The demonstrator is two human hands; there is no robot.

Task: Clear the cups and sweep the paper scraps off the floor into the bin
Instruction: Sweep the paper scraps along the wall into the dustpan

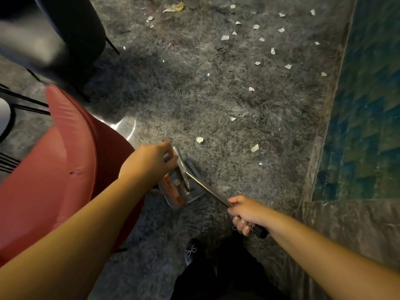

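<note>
Nearest the lens, the right hand is wrapped around a metal broom handle that slants up-left to a dustpan at centre. Left hand grips the pan's own handle. Paper scraps begin just up-right of the pan — most scatter toward the upper right.
</note>
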